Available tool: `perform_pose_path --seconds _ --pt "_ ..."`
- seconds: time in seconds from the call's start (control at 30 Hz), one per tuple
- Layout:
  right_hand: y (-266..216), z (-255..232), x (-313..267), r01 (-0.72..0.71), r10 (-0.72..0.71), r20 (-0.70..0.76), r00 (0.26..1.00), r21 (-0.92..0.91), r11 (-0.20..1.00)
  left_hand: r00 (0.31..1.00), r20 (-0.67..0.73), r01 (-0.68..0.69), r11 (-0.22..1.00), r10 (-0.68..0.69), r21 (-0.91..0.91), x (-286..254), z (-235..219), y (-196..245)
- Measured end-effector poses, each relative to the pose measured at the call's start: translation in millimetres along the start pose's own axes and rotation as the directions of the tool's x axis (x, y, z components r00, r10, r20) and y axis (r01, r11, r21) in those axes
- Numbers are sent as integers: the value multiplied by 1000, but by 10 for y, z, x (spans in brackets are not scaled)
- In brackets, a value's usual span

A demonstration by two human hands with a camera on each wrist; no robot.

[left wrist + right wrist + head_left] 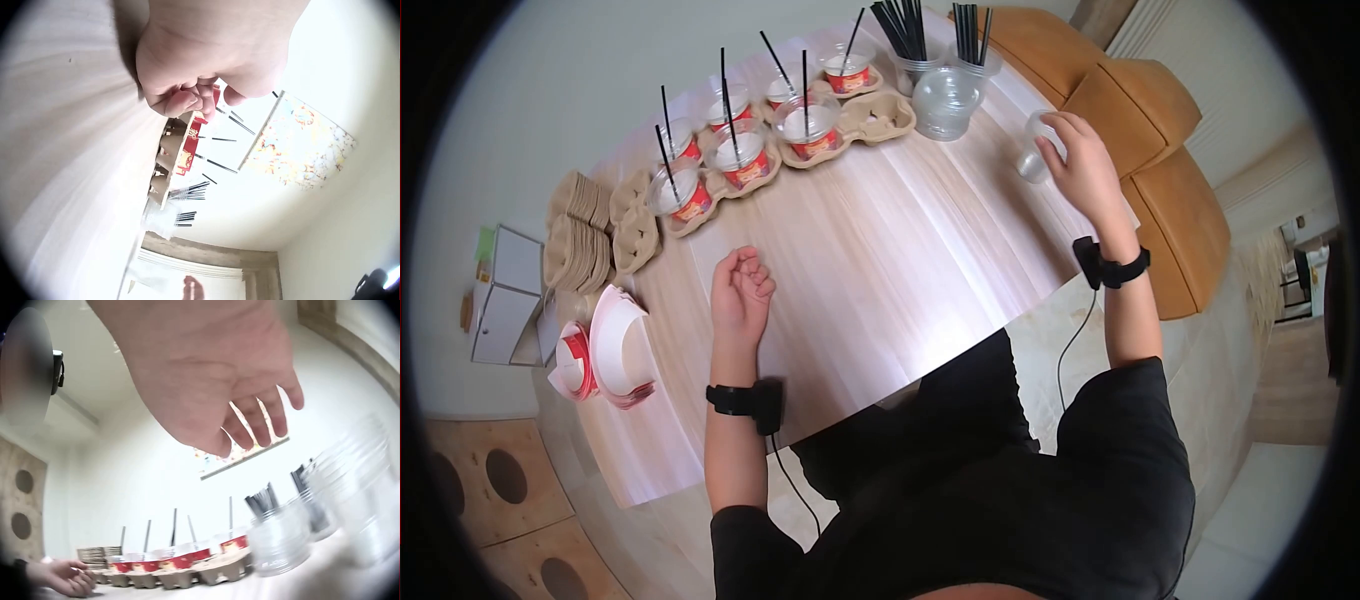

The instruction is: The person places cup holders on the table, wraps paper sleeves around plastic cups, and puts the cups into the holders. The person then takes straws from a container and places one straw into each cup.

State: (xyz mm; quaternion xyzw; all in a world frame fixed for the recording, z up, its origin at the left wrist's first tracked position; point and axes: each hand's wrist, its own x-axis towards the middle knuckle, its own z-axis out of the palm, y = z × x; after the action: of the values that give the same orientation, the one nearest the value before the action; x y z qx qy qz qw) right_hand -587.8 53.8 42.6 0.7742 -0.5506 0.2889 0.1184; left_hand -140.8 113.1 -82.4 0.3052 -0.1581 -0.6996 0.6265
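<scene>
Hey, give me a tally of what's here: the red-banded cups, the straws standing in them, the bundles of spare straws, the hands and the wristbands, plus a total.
Red-banded cups: 7
Straws in those cups: 7
Spare straw bundles: 2
Hands: 2
Wristbands: 2
Total: 20

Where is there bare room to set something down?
Bare: the middle of the table, between the left hand and the clear cups by the right hand; a narrower strip between left hand and paper stack. Crowded: the far side, with cardboard carriers, red-labelled cups and straws; the left end, with carrier stacks.
</scene>
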Motion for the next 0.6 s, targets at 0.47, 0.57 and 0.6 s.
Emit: perform_pose_path --seconds 0.47,0.57,0.6 --pt "470 -17 -70 -93 85 259 962 20 995 995 92 57 972 -37 -228 -31 -18 80" --pt "462 -86 52 -79 70 89 994 101 992 996 82 51 952 -27 -301 -71 -5 78" --pt "389 -139 89 -89 88 16 996 66 994 995 102 52 948 -21 -313 -58 -18 87"
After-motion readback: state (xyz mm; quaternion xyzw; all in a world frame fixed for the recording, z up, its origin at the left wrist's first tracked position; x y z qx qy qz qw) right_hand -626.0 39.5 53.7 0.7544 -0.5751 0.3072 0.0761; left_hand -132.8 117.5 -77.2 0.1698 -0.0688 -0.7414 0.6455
